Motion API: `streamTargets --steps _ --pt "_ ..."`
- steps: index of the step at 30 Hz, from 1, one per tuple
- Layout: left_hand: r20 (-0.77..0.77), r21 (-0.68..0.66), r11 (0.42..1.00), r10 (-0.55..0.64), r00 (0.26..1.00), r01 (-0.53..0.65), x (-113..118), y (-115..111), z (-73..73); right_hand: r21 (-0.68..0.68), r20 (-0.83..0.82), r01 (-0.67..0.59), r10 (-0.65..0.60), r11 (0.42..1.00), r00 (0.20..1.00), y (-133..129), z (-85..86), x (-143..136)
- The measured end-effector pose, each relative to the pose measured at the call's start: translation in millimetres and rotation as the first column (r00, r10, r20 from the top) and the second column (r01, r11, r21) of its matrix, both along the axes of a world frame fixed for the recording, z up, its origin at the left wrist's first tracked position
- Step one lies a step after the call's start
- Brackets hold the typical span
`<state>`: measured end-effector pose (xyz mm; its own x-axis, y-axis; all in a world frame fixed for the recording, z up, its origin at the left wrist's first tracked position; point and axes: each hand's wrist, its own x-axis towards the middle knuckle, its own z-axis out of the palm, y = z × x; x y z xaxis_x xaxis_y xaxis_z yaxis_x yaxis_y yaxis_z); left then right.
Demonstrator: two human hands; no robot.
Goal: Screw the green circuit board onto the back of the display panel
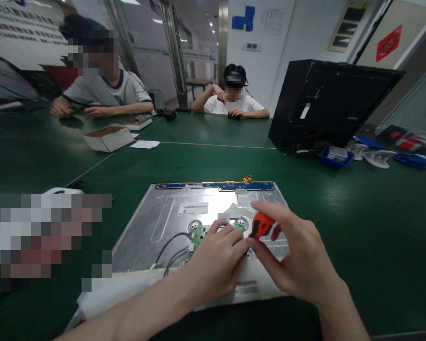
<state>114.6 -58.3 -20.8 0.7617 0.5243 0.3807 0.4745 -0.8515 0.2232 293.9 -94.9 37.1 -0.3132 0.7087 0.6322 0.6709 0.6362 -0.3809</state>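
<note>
A silver LCD panel (156, 213) lies back side up on the green table in front of me, with a thin blue circuit strip (191, 186) along its far edge. On its middle sits a small green circuit board (195, 237), with black cables (166, 248) running off to the left. My left hand (222, 255) is closed low over this board and hides much of it; what its fingertips hold is hidden. My right hand (294, 255) has thumb and fingers around a stubby orange-and-black screwdriver (261, 224), tilted with its lower end beside my left fingertips. The screwdriver tip is hidden.
A large black monitor casing (326, 104) stands at the back right, near a blue tray (337, 157) and clear plastic bags. An open white box (108, 139) and paper (145, 144) lie to the left. Two people sit across the table (206, 161). The near left is pixelated.
</note>
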Motion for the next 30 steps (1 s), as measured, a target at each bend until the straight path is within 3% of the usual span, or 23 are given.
streamTargets --steps 6,30 --pt "-0.001 -0.004 1.0 -0.004 1.0 0.004 0.2 -0.8 1.9 -0.029 -0.032 -0.048 0.048 0.998 0.998 -0.7 1.7 0.0" --pt "-0.015 -0.019 1.0 -0.012 1.0 0.011 -0.6 -0.2 1.2 -0.015 -0.015 -0.002 0.002 1.0 1.0 -0.5 -2.3 -0.8"
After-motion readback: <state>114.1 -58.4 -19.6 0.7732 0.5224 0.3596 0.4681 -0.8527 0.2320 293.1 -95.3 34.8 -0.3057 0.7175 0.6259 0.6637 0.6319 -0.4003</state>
